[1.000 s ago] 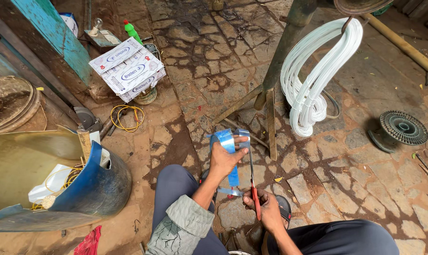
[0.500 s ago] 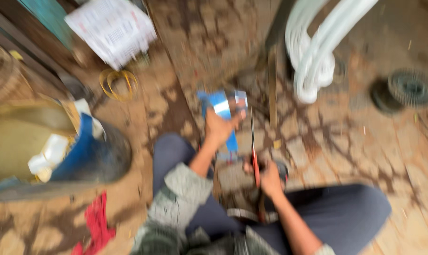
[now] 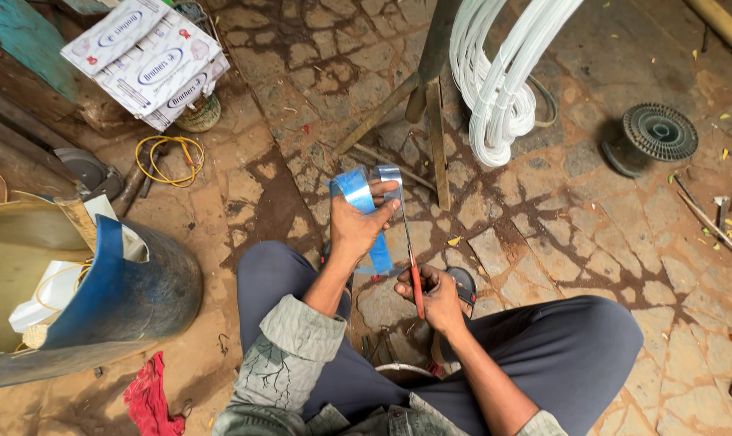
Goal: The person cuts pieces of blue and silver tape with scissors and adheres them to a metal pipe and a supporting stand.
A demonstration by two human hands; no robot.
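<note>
Curling over the stone floor [image 3: 592, 218], a strip of shiny metal sheet [image 3: 358, 194] with a blue face sits just above the person's knees, clamped in the left hand [image 3: 359, 230], whose fingers wrap its upper bend while the lower end hangs down past the wrist. The right hand [image 3: 435, 295] is closed around the red handle of a thin tool [image 3: 408, 242], its slim shaft rising to touch the strip's silvery edge. Just beyond the strip, wooden sticks [image 3: 430, 121] lean against a post, and a thick hank of white cord [image 3: 499, 81] hangs beside them. A dark round spool [image 3: 652, 137] lies well off to the right. To the left stand a blue drum [image 3: 132, 287], a loop of yellow wire [image 3: 164, 157] and a stack of white printed boxes [image 3: 152, 60]. A red rag [image 3: 152, 396] lies near the left knee.
</note>
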